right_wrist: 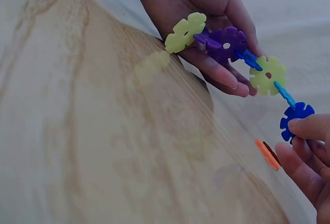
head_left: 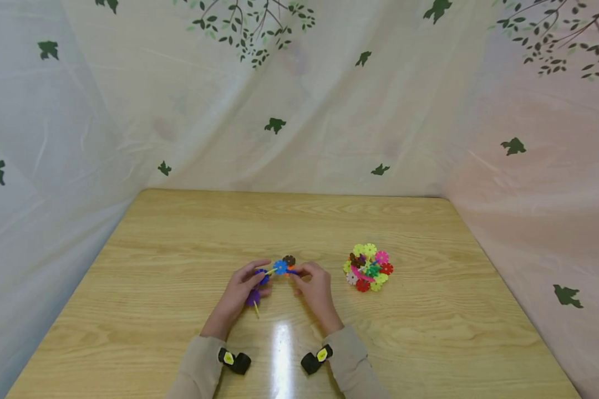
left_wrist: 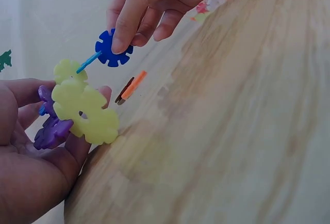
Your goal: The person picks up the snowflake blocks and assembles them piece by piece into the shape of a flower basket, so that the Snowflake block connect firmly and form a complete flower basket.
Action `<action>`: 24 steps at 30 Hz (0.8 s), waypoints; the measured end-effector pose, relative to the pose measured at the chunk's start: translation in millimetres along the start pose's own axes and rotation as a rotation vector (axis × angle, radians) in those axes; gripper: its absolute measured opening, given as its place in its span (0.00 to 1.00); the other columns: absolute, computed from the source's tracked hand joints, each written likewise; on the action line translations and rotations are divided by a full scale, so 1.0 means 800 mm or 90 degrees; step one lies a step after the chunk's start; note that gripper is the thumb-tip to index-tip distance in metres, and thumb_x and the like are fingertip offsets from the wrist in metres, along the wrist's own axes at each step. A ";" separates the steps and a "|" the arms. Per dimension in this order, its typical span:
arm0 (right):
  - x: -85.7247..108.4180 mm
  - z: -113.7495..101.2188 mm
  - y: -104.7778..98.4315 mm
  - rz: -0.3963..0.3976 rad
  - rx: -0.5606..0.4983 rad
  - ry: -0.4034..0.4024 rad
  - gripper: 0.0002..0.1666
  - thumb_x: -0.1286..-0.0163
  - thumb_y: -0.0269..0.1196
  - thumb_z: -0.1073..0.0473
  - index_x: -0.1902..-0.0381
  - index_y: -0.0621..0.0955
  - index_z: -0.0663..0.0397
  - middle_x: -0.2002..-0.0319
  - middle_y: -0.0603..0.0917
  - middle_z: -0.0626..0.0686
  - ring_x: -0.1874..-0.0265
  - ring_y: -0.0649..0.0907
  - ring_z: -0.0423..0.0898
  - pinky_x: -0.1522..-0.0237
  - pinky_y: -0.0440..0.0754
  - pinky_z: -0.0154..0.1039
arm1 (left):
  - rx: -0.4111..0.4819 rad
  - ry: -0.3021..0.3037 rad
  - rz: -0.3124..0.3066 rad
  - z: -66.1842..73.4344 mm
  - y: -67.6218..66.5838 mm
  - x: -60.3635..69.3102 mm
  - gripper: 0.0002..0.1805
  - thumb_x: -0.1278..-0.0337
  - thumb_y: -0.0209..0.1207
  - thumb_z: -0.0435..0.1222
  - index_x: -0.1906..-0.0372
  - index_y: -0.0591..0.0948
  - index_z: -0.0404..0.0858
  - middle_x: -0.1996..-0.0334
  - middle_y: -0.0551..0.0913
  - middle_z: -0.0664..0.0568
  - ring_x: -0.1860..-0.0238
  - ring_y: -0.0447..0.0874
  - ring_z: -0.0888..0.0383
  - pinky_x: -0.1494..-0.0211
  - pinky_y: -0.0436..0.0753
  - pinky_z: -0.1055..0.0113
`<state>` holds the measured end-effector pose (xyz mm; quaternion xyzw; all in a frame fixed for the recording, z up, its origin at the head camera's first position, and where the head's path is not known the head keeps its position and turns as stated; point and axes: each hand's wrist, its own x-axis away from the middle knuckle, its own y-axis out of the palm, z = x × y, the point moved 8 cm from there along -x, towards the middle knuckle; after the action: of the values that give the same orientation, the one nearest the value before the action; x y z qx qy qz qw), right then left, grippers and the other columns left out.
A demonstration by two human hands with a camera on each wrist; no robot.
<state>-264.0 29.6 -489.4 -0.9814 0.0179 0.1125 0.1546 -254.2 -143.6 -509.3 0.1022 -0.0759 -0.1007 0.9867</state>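
Note:
A chain of notched plastic snowflake discs runs between both hands. My left hand [head_left: 239,285] grips its near part, where a yellow disc [right_wrist: 185,33], purple discs [right_wrist: 227,46] and a blue disc [right_wrist: 249,60] link up. Beyond its fingers follow another yellow disc [right_wrist: 268,74] and a light blue disc [right_wrist: 284,95], seen edge-on in the wrist views. At the far end my right hand [head_left: 316,288] pinches a dark blue disc [left_wrist: 111,53] between thumb and fingers. This disc meets the light blue one's edge; how deep the slots engage cannot be made out.
A brown disc [head_left: 289,260] and an orange disc [left_wrist: 135,84] lie together on the wooden table [head_left: 179,233], just beyond the hands. To the right is a pile of many-coloured discs [head_left: 369,269]. A leaf-patterned cloth [head_left: 319,149] hangs behind the table.

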 end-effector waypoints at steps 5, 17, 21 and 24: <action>0.000 -0.002 0.000 -0.002 0.000 -0.009 0.06 0.43 0.68 0.71 0.66 0.85 0.65 0.66 0.83 0.60 0.68 0.85 0.53 0.83 0.84 0.32 | -0.013 -0.015 -0.011 -0.004 0.001 0.001 0.21 0.28 0.48 0.31 0.34 0.69 0.30 0.61 0.82 0.45 0.64 0.85 0.59 0.59 0.88 0.69; 0.001 -0.001 0.000 -0.012 0.008 -0.016 0.07 0.40 0.68 0.68 0.63 0.86 0.62 0.64 0.84 0.59 0.63 0.85 0.54 0.80 0.84 0.31 | -0.024 -0.018 -0.031 -0.002 0.004 0.002 0.24 0.32 0.55 0.34 0.33 0.70 0.34 0.64 0.82 0.47 0.63 0.84 0.59 0.58 0.88 0.67; 0.001 -0.003 0.001 -0.014 0.014 -0.024 0.07 0.41 0.68 0.69 0.63 0.86 0.62 0.65 0.84 0.59 0.63 0.85 0.55 0.80 0.84 0.30 | -0.033 -0.015 -0.032 -0.001 0.004 0.003 0.25 0.33 0.55 0.31 0.32 0.69 0.35 0.64 0.81 0.47 0.63 0.83 0.59 0.59 0.88 0.67; 0.001 -0.005 0.001 -0.013 0.027 -0.036 0.06 0.41 0.68 0.68 0.64 0.86 0.62 0.65 0.85 0.58 0.64 0.86 0.53 0.80 0.84 0.30 | -0.044 -0.011 -0.032 -0.002 0.003 0.003 0.26 0.34 0.56 0.31 0.32 0.69 0.35 0.63 0.80 0.46 0.63 0.83 0.59 0.60 0.88 0.67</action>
<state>-262.2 28.0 -486.3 -0.9744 0.0061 0.1380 0.1774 -251.4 -141.2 -510.2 0.0692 -0.0786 -0.1287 0.9861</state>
